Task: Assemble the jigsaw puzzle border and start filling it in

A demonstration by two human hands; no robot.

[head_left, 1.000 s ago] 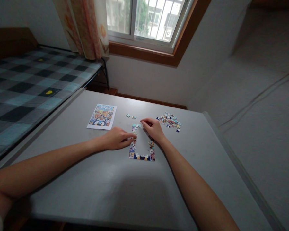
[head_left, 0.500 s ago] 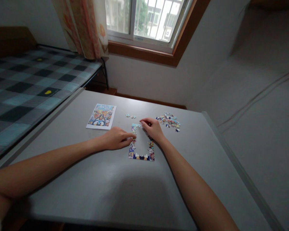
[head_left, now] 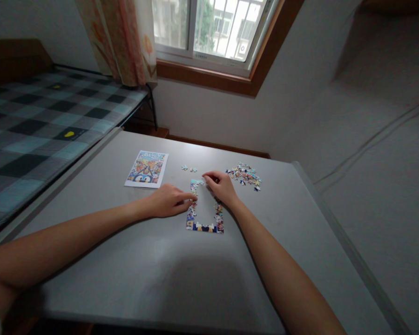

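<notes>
A jigsaw puzzle border [head_left: 190, 218] lies on the grey table, joined into a tall rectangle with a bare middle. My left hand [head_left: 169, 201] rests at its left side, index finger stretched out onto the border pieces, holding nothing. At the top edge, my right hand [head_left: 221, 187] has thumb and forefinger pinched together on a small puzzle piece, mostly hidden by the fingertips. The right hand also covers the border's upper right part. Two small groups of loose pieces [head_left: 189, 169] lie just beyond the top edge.
A heap of loose puzzle pieces [head_left: 246, 173] sits right of my right hand. To the left lies a printed picture sheet [head_left: 147, 170]. A bed with a checked cover [head_left: 63, 111] stands beside the table [head_left: 125, 274], and a window [head_left: 216, 28] is beyond it.
</notes>
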